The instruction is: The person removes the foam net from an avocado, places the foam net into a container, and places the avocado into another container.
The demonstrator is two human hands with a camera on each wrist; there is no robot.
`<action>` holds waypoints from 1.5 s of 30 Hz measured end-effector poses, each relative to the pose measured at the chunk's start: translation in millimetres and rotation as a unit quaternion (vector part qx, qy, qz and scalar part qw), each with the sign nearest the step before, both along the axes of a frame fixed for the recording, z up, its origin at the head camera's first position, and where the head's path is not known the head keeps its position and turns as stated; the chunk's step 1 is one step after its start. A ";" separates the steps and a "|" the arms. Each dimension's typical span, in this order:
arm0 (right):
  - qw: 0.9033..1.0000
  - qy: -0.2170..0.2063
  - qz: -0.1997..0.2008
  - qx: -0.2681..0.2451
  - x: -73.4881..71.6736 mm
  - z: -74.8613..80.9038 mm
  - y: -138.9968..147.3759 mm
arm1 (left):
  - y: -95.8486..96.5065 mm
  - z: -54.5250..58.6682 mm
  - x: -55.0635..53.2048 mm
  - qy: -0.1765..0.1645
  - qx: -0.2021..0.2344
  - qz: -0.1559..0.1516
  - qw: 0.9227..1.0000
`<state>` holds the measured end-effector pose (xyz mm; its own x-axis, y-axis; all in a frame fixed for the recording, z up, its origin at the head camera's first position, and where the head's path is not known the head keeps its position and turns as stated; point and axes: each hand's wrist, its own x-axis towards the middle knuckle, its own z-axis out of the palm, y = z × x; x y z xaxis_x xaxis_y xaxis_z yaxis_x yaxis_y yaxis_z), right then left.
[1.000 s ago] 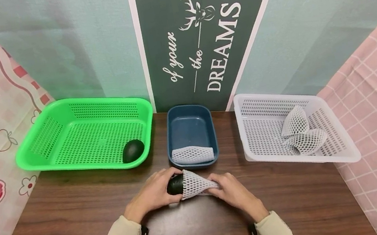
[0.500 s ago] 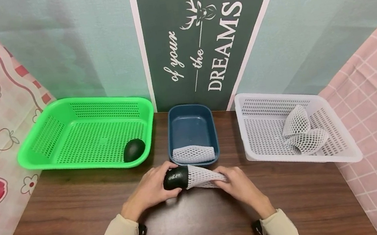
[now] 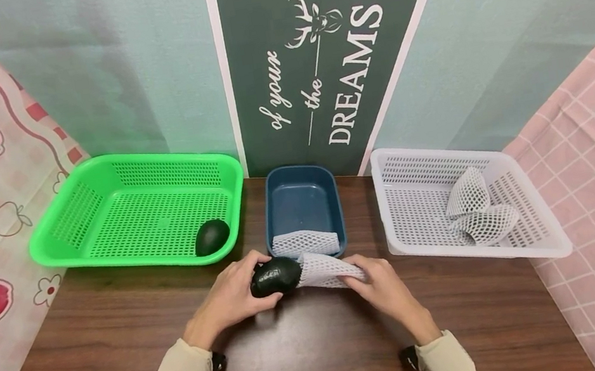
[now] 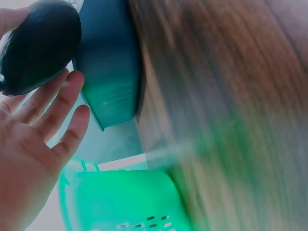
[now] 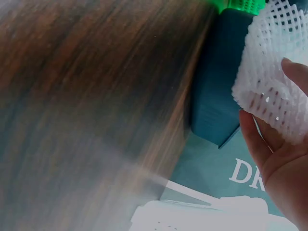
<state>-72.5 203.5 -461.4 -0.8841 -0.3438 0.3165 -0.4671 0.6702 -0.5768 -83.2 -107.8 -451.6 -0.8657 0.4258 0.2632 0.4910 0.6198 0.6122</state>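
In the head view, my left hand (image 3: 233, 294) grips a dark green avocado (image 3: 275, 276) between thumb and fingers. My right hand (image 3: 378, 282) pinches the far end of a white foam net sleeve (image 3: 327, 269), whose open mouth lies at the avocado's right end. Nearly all of the avocado shows outside the net. From the left wrist, the avocado (image 4: 45, 45) sits against the thumb and fingers. The right wrist view has the foam net (image 5: 269, 72) between thumb and fingers, hanging flat and slack.
Behind the hands stands a blue tray (image 3: 296, 179) with another foam net (image 3: 305, 243) in it. A green basket (image 3: 135, 258) at the left holds one avocado (image 3: 211, 237). At the right, a white basket (image 3: 395, 222) contains foam nets (image 3: 485, 225). Everything stands on a wooden table (image 3: 312, 363).
The avocado has come out of the foam net toward the left. My right hand has moved right with the net, and both hands have shifted slightly toward the blue tray.
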 end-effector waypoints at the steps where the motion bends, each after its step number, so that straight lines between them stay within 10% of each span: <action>1: 1.000 0.008 0.000 -0.003 -0.4 0.7 0.0 | -1.0 1.1 -0.1 0.003 0.001 0.004 1.000; 9: 0.996 0.072 -0.037 -0.035 -4.8 6.9 -2.7 | -8.5 14.3 -1.2 0.033 0.020 0.036 0.999; 26: 0.991 0.073 -0.088 -0.065 -23.3 14.0 -14.0 | -19.7 24.3 -14.5 0.126 0.022 0.092 0.988; 45: 0.983 0.051 -0.152 -0.092 -47.3 20.5 -27.7 | -34.1 29.4 -24.8 0.101 0.087 0.174 0.976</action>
<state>-119.8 175.8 -440.9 -0.8978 0.0021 0.4404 -0.3228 0.6769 -0.6615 -107.9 -141.8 -422.1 -0.8726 0.0486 0.4860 0.3911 0.6657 0.6355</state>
